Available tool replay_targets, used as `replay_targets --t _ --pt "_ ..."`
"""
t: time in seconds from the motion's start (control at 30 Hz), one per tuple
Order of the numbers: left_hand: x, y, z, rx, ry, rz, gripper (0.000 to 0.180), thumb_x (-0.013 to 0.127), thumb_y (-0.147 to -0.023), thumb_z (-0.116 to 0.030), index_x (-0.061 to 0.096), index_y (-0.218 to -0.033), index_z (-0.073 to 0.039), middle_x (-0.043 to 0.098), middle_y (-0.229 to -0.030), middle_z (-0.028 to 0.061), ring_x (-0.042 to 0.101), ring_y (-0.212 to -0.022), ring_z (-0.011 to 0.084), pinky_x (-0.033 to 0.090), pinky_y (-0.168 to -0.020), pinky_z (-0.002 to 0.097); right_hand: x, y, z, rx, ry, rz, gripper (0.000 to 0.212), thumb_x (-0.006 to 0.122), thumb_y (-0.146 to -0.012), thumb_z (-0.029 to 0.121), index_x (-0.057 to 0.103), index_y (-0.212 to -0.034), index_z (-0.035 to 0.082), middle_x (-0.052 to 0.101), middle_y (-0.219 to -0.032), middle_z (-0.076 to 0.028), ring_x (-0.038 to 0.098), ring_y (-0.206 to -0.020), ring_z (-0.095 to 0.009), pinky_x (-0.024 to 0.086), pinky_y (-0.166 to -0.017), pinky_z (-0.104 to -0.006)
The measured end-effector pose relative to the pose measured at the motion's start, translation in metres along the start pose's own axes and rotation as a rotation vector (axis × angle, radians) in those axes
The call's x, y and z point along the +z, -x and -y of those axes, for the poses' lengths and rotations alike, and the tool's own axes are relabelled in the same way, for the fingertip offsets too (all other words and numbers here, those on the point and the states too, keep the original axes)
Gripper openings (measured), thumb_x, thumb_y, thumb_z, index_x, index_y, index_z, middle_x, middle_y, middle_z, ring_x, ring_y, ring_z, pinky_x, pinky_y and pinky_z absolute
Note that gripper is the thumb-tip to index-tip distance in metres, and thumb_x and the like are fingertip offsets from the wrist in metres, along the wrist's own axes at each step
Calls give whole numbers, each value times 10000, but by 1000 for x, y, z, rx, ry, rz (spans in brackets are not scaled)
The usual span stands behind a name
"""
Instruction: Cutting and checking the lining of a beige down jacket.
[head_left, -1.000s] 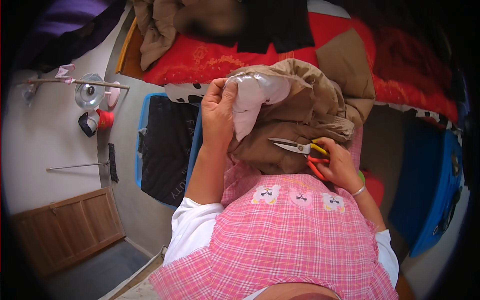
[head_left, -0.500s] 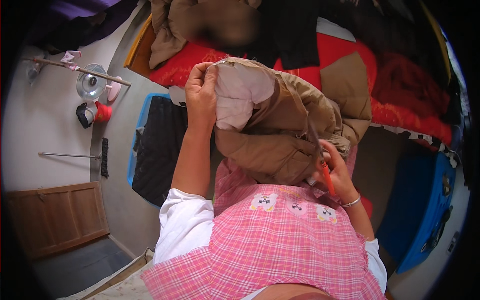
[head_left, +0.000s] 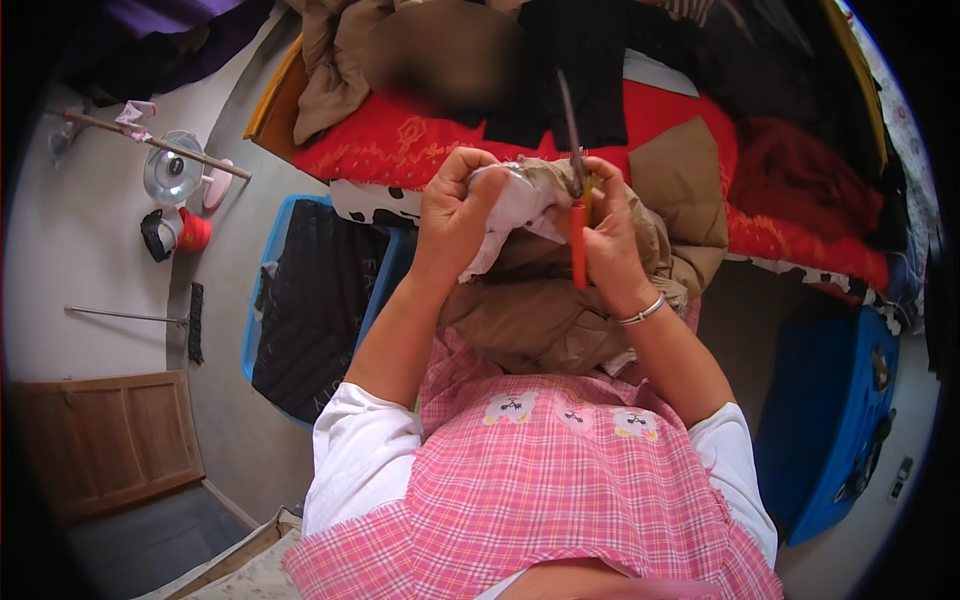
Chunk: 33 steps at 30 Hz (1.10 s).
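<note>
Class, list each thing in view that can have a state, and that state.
Left hand: closed, pinching white fabric
Right hand: closed around scissors
Scissors: tips pointing away from the person; open or shut unclear
Brown padded cloth: bunched, not spread flat
Blue tub: uncovered, holding black quilted fabric

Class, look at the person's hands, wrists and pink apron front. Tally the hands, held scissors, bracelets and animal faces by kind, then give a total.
Hands: 2 (left hand, right hand)
Scissors: 1 pair, in the right hand
Bracelet: 1, on the right wrist
Animal faces: 3, on the apron
Total: 7
</note>
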<state>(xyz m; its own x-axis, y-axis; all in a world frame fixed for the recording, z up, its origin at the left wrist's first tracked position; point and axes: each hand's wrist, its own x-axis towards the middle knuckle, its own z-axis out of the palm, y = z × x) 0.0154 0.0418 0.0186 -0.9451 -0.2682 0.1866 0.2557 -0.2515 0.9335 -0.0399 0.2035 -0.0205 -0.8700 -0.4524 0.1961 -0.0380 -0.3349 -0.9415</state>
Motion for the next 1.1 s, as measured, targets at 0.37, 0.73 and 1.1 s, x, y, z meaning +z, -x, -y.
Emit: replay_targets --t 0.37,0.73,1.1 --pt "-12 -22 -11 393 -1039 155 252 598 -736 31 645 -981 -7 644 -940 116 627 -872 294 485 -794 296 -26 -10 34 -56 -55 -17 566 602 -805 -48 366 -1300 93 544 -884 14 528 -788 -52 431 -728 -194" --pt "-10 -21 -8 -633 152 362 296 565 -930 -261 592 -1081 -7 657 -941 95 649 -819 161 541 -723 291 -38 -23 22 5 102 -45 541 591 -803 -44 370 -1281 75 533 -844 12 518 -775 -47 438 -732 -199" --pt "-1 -7 26 -592 422 228 304 623 -890 -251 584 -1089 -25 652 -923 88 653 -790 167 560 -690 306 -48 -8 1 138 -20 -84 506 616 -790 -46 404 -1232 81 514 -832 16 471 -675 -22 383 -575 -159"
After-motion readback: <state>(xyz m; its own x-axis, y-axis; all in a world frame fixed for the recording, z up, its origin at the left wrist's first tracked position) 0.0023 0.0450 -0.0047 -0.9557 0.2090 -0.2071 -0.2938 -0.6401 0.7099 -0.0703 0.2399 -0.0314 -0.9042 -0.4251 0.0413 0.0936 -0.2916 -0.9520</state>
